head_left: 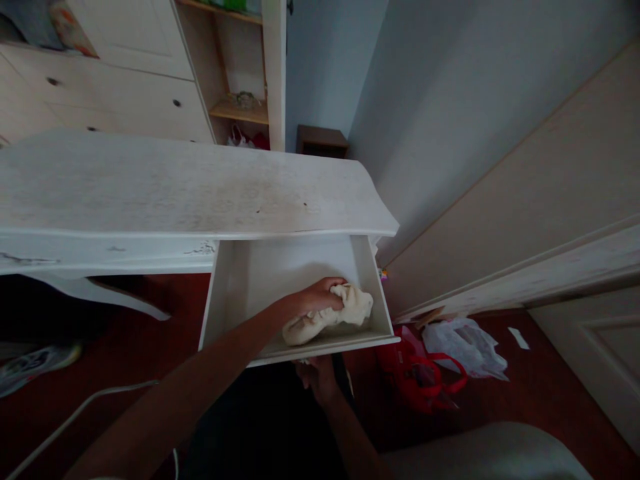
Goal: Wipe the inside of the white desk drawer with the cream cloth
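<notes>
My left hand is closed on a crumpled cream cloth inside a pulled-out white drawer. The cloth bunches on both sides of my fingers and lies against the drawer's floor near its front right corner. Below the drawer front, my right hand has its fingers curled around a small pale knob, which is mostly hidden. The drawer belongs to a white table with a stained, worn top.
White cabinets with dark knobs and an open shelf stand behind the table. To the right run a wall and a door. A red bag and a white plastic bag lie on the red floor. A white cable crosses at left.
</notes>
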`<control>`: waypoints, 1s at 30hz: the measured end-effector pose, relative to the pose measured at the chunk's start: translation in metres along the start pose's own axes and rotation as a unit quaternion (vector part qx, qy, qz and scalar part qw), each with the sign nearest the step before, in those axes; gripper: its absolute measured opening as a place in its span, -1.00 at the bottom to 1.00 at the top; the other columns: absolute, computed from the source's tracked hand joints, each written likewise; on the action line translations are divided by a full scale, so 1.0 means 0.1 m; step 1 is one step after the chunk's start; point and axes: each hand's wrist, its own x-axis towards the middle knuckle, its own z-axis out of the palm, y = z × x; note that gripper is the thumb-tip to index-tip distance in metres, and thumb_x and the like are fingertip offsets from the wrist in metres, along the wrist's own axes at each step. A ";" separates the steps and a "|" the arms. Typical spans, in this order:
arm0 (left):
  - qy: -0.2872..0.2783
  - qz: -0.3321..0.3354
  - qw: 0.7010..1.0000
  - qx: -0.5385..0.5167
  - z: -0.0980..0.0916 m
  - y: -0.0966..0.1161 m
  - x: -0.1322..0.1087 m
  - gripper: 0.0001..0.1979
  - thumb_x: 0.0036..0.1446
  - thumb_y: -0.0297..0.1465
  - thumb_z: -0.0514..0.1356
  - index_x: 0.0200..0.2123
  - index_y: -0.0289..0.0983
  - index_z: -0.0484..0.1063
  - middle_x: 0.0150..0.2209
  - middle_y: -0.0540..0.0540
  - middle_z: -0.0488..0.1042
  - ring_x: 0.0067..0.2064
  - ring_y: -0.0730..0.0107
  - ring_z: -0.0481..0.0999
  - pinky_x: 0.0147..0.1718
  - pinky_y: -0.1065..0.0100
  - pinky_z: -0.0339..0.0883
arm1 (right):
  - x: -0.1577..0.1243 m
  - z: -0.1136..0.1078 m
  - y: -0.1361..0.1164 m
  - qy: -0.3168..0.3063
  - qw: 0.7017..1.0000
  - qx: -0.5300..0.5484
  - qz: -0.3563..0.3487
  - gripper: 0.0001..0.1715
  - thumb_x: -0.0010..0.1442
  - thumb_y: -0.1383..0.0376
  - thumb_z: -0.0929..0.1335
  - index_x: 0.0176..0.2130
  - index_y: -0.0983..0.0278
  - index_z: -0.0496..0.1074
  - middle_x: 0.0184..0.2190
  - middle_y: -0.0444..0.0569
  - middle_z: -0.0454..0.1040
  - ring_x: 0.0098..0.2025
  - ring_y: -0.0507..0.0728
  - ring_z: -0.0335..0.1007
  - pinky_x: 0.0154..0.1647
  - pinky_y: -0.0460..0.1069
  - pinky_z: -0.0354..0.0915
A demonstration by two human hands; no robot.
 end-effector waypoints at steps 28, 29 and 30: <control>0.110 0.001 0.789 0.604 -0.98 -0.42 -1.10 -0.76 0.11 -0.56 0.17 -0.35 -0.19 0.62 -0.13 -0.20 0.58 0.14 -0.02 0.31 0.19 -0.08 0.00 | -0.03 0.00 -0.03 0.013 1.000 0.010 0.013 -0.46 -0.10 -0.13 0.51 -0.47 0.29 0.50 -0.55 -0.03 0.53 -0.72 -0.05 0.11 -0.68 -0.09 0.01; 0.117 -0.013 0.781 0.614 -1.01 -0.40 -1.06 -0.75 0.11 -0.56 0.15 -0.33 -0.20 0.62 -0.13 -0.21 0.58 0.14 -0.03 0.31 0.18 -0.09 0.00 | -0.03 -0.01 -0.02 0.012 1.000 0.011 0.014 -0.47 -0.10 -0.13 0.51 -0.47 0.28 0.50 -0.55 -0.03 0.53 -0.72 -0.05 0.11 -0.68 -0.09 0.00; 0.123 -0.024 0.773 0.622 -1.04 -0.39 -1.02 -0.74 0.12 -0.57 0.14 -0.31 -0.21 0.62 -0.12 -0.22 0.58 0.15 -0.05 0.30 0.17 -0.10 0.01 | -0.03 -0.01 -0.02 0.011 1.000 0.012 0.013 -0.47 -0.10 -0.13 0.51 -0.46 0.28 0.50 -0.54 -0.03 0.53 -0.72 -0.05 0.10 -0.68 -0.09 0.00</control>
